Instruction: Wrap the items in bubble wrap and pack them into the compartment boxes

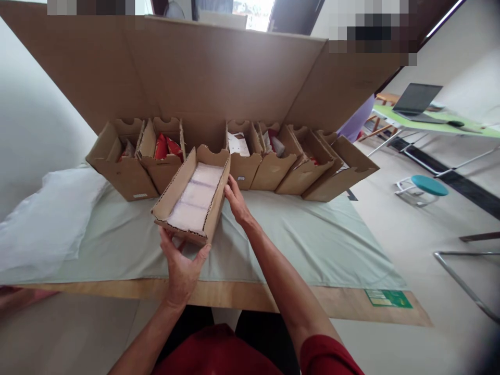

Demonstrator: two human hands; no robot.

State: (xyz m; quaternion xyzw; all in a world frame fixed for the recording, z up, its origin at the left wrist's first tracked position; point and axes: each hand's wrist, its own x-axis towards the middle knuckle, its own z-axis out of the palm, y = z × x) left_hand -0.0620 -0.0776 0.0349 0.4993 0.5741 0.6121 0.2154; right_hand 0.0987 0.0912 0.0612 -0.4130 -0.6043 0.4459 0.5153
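Observation:
Between my hands a cardboard bin is tilted so that its open top faces me. Inside it lie pale, whitish wrapped packs in a row. My left hand grips the bin's near lower end, thumb at the right corner and fingers at the left. Along the bin's right side rests my right hand, its fingers against the cardboard wall. A gap in the row of bins shows behind it, between the bin with red packets and the bin with a white box.
More cardboard bins stand against a tall cardboard panel. A pale green cloth covers the table, with white plastic sheeting at left. A teal stool and a desk with a laptop are at right.

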